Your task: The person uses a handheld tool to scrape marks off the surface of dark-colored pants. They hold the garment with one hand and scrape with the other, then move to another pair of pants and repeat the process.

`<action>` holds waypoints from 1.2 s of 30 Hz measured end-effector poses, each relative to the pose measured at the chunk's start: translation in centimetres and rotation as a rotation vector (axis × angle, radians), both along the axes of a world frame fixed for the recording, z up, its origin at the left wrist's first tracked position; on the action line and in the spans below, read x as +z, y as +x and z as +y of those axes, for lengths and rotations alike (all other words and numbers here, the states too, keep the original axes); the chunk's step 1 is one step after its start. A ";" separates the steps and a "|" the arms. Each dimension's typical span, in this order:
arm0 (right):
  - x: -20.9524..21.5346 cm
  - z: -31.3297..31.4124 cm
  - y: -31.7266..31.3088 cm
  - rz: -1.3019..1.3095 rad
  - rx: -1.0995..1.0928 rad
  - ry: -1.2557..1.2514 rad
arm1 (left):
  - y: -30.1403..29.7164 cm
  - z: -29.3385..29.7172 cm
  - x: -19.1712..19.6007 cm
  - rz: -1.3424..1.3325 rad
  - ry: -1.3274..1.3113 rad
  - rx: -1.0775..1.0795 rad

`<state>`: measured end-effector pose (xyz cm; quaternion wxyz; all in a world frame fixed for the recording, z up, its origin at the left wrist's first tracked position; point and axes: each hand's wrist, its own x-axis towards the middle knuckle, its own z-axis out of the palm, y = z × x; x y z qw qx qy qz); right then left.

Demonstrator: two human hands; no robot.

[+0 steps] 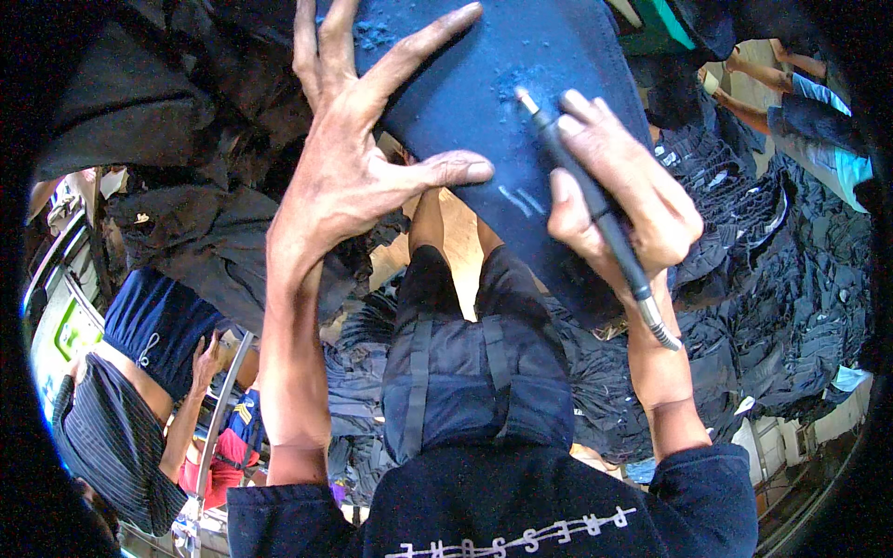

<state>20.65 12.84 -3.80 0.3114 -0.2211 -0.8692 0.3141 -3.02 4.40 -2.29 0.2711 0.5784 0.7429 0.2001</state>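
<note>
A dark blue piece of cloth (446, 116), denim-like, lies stretched out at the top of the head view. Blue lint and roughened spots show on its surface, and two short white marks sit lower down. My left hand (349, 153) rests over its left side with fingers and thumb spread. Held like a pen in my right hand (637, 191) is a slim black rotary handpiece (595, 191) with a metal nose and a springy metal collar at its rear. Its tip is at a fuzzy patch of the cloth; whether it touches I cannot tell.
Heaps of dark garments (763, 279) lie to the right, and more black cloth (139, 102) hangs or lies at the upper left. Another person in a striped top (116, 437) is at the left beside a metal rail (223, 405). Other people's arms (749, 107) show at the upper right.
</note>
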 end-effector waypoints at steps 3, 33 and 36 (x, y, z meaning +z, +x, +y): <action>0.0 0.0 0.1 0.004 0.017 -0.010 | 0.1 -0.1 0.7 -0.054 -0.067 0.033; -0.2 0.1 0.5 0.005 -0.076 0.021 | 1.1 -0.2 -0.3 0.058 0.002 0.055; -0.1 0.0 0.5 -0.019 -0.059 0.030 | 0.8 -0.2 -0.4 0.045 -0.031 0.060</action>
